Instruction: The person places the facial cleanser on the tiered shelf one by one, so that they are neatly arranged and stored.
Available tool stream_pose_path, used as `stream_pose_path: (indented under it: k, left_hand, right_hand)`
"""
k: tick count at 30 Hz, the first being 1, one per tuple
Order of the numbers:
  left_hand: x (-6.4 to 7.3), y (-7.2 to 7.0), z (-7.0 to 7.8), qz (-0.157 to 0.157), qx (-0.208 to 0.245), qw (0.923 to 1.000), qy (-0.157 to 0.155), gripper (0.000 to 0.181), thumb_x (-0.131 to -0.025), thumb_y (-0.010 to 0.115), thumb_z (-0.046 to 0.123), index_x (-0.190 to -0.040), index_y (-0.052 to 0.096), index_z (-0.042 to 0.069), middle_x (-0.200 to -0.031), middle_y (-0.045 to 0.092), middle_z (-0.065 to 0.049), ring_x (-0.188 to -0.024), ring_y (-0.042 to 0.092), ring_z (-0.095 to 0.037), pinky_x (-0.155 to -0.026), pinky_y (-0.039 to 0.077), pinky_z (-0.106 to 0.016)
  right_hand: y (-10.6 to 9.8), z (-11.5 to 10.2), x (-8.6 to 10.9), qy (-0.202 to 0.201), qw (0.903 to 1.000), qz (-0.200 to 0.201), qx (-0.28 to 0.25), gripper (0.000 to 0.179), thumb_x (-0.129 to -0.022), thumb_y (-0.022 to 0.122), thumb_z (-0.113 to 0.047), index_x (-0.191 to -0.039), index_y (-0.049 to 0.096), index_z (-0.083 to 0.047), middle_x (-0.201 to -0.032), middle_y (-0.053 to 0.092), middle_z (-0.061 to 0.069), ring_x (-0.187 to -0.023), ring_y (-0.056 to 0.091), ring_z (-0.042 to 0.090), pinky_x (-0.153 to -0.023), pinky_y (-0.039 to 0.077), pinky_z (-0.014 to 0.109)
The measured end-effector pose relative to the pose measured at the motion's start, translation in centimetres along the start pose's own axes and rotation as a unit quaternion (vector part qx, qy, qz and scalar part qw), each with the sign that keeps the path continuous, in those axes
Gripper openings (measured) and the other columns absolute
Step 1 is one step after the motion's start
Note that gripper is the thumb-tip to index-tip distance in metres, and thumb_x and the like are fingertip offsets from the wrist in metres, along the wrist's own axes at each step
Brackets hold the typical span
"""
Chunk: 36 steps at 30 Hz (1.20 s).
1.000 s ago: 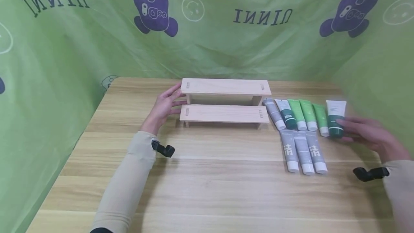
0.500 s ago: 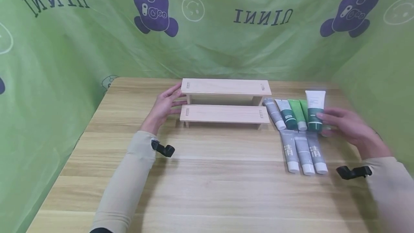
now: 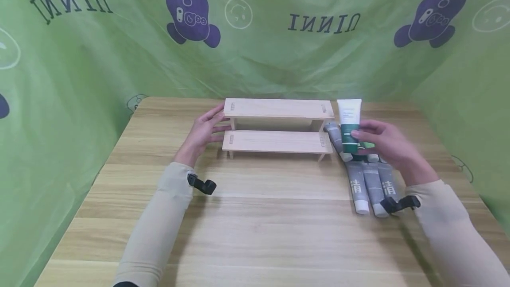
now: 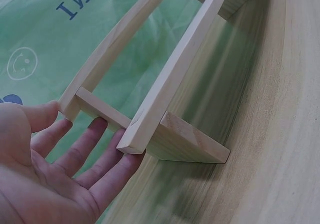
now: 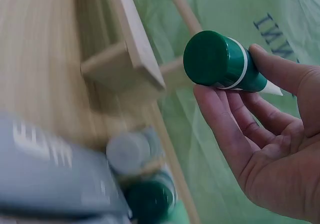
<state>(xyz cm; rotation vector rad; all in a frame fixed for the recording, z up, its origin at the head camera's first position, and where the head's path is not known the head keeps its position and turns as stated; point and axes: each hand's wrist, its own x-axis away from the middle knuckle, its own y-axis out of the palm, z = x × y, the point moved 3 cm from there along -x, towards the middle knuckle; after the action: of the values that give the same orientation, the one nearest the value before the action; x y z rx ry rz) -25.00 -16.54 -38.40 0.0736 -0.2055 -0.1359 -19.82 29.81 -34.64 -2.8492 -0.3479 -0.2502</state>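
Note:
In the head view my right hand [image 3: 390, 143] holds a white and green squeeze tube [image 3: 349, 125] upright, cap down, just right of the two-tier wooden shelf [image 3: 279, 141]. The right wrist view shows its dark green cap [image 5: 207, 58] between thumb and fingers. My left hand [image 3: 201, 134] rests against the shelf's left end. In the left wrist view, the fingers of that left hand [image 4: 65, 169] lie extended along the end of the wooden shelf [image 4: 150, 108], thumb at the upper board's corner. Both boards of the shelf are bare.
Grey tubes [image 3: 372, 185] lie on the wooden table [image 3: 259, 225] right of the shelf. Behind them, a grey tube [image 3: 334, 134] and several green ones are partly hidden by my right hand. A green printed cloth [image 3: 255, 65] hangs around the table.
My right hand has lifted the white and green tube and carried it left, over the lying tubes to beside the shelf. My left hand has stayed at the shelf's left end.

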Motion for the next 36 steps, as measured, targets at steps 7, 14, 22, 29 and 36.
stream_pose_path:
  k: [7, 14, 22, 29, 36]
  left_hand:
    - [0.0, 0.0, -0.5, 0.0, 0.008, 1.0, -0.001, 0.047, -0.107, 0.05, 0.029, -0.154, 0.043, 0.028, -0.145, 0.051, -0.017, -0.126, 0.056, -0.038, -0.102, 0.048, -0.056]
    - [-0.1, 0.0, -0.8, 0.0, 0.013, 0.9999, -0.002, 0.047, -0.107, 0.05, 0.028, -0.154, 0.044, 0.027, -0.143, 0.053, -0.017, -0.123, 0.058, -0.038, -0.1, 0.05, -0.055]
    - [-0.1, 0.0, -0.6, 0.002, 0.006, 1.0, -0.003, 0.047, -0.107, 0.05, 0.03, -0.154, 0.044, 0.028, -0.144, 0.054, -0.016, -0.124, 0.058, -0.037, -0.101, 0.049, -0.055]
    - [-0.2, 0.0, -0.1, 0.002, 0.003, 1.0, 0.004, 0.048, -0.106, 0.052, 0.031, -0.153, 0.044, 0.029, -0.143, 0.054, -0.016, -0.123, 0.059, -0.036, -0.1, 0.049, -0.055]
    - [0.0, -0.2, 0.1, 0.003, -0.002, 1.0, -0.001, 0.048, -0.106, 0.053, 0.031, -0.153, 0.044, 0.03, -0.143, 0.055, -0.015, -0.123, 0.059, -0.036, -0.1, 0.05, -0.054]
  right_hand:
    - [4.3, -2.4, -1.5, -0.015, 0.9989, -0.025, -0.037, 0.037, -0.097, 0.069, -0.013, -0.128, 0.053, -0.002, -0.107, 0.07, -0.002, -0.095, 0.069, 0.015, -0.081, 0.061, 0.038]
    - [7.9, -4.7, -3.6, -0.026, 0.9989, -0.034, -0.021, 0.047, -0.096, 0.07, -0.014, -0.135, 0.05, 0.003, -0.119, 0.065, 0.011, -0.103, 0.067, 0.02, -0.085, 0.06, 0.042]
    - [11.0, -7.0, -6.7, -0.024, 0.9957, -0.05, -0.073, 0.046, -0.095, 0.07, -0.005, -0.137, 0.051, 0.0, -0.129, 0.058, 0.02, -0.11, 0.065, 0.032, -0.09, 0.057, 0.045]
    - [12.9, -9.1, -9.0, -0.026, 0.9973, -0.044, -0.052, 0.046, -0.093, 0.072, -0.006, -0.135, 0.053, -0.001, -0.126, 0.058, 0.017, -0.107, 0.066, 0.031, -0.09, 0.057, 0.045]
    - [14.9, -10.3, -10.9, -0.044, 0.9936, -0.048, -0.093, 0.045, -0.093, 0.071, -0.003, -0.135, 0.054, 0.0, -0.125, 0.06, 0.019, -0.111, 0.064, 0.032, -0.088, 0.059, 0.04]
